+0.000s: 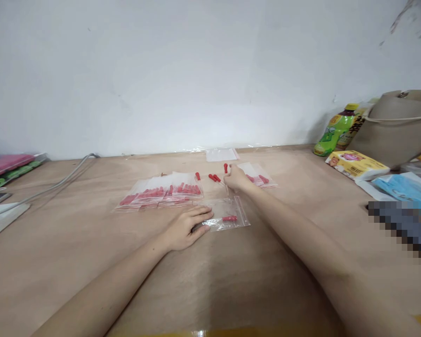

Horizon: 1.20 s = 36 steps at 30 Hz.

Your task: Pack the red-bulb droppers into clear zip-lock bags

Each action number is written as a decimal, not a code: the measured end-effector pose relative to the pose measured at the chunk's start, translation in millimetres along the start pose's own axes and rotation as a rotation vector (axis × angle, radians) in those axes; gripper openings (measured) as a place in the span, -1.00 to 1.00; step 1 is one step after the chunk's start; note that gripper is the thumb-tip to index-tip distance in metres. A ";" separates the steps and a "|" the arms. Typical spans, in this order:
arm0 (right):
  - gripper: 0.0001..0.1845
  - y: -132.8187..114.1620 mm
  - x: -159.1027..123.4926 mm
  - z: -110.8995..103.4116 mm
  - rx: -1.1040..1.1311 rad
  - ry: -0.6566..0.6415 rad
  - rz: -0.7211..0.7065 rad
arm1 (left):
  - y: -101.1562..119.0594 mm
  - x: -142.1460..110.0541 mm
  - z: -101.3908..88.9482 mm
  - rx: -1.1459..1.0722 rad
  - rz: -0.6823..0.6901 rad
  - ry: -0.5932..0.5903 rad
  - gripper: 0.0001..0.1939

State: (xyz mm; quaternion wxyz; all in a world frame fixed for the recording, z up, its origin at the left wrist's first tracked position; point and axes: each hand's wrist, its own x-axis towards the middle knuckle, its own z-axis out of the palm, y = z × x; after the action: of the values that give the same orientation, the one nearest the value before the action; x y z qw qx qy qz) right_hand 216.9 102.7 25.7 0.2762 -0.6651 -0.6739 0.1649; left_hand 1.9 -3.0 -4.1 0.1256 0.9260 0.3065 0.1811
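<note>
A clear zip bag (217, 223) lies flat near the middle of the table, with red-bulbed droppers (229, 218) inside. My left hand (186, 228) rests on its left end, fingers stretched and thumb apart. Beyond the bag, my right hand (236, 179) is closed around a thin dropper (225, 168), its red bulb above the fingertips and its pale stem showing below. Just left of that hand lie loose red-bulbed droppers (214, 178). Another red bulb (197, 176) shows at the edge of several overlapping filled bags (154, 194) on the left.
Right of my right hand sits another bag (254, 174) with red pieces. A pale zip bag (221, 154) lies by the wall. At right stand a green bottle (333, 132), a yellow box (352, 164) and a beige bag (393, 124). A grey cable (68, 177) crosses the left side.
</note>
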 end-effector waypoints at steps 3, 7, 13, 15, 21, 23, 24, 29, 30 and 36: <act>-0.37 19.6 -21.3 -12.9 0.318 0.073 -0.055 | -0.8 -0.5 0.1 0.008 -0.001 -0.002 -0.61; -0.29 55.9 -59.7 -24.1 0.718 0.176 -0.123 | -1.5 -0.1 -0.1 0.005 0.010 0.010 -0.61; -0.30 77.4 -89.4 -14.4 0.935 0.187 -0.048 | -0.6 0.8 -0.9 0.010 0.006 0.010 -0.61; -0.35 75.7 -92.3 -8.9 0.996 0.129 -0.015 | 0.9 0.7 -1.7 -0.003 -0.004 0.016 -0.57; -0.59 90.1 -94.3 -21.9 0.722 -0.124 -0.117 | 3.4 -0.2 -2.9 -0.043 -0.042 0.028 -0.49; -0.68 99.3 -92.5 -30.4 0.503 -0.129 -0.253 | 3.3 -0.2 -3.0 -0.043 -0.046 0.024 -0.49; -0.72 102.8 -91.4 -33.0 0.423 -0.115 -0.313 | 3.2 -0.1 -3.1 -0.042 -0.049 0.020 -0.49; -0.81 99.0 -87.6 -25.6 0.257 -0.070 -0.397 | 2.9 0.5 -3.0 -0.030 -0.043 0.025 -0.50; -0.83 95.1 -87.5 -22.2 0.249 -0.075 -0.397 | 3.2 0.6 -3.0 -0.029 -0.040 0.029 -0.50; -0.87 78.9 -89.9 -10.9 0.302 -0.037 -0.358 | 6.5 1.5 -5.3 -0.038 -0.050 0.021 -0.52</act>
State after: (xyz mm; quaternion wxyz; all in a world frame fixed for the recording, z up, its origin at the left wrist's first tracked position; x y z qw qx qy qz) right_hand 283.6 17.1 -25.9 0.3850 -0.4829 -0.7538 0.2245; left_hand 4.3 -6.5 3.3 0.1445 0.9136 0.3272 0.1934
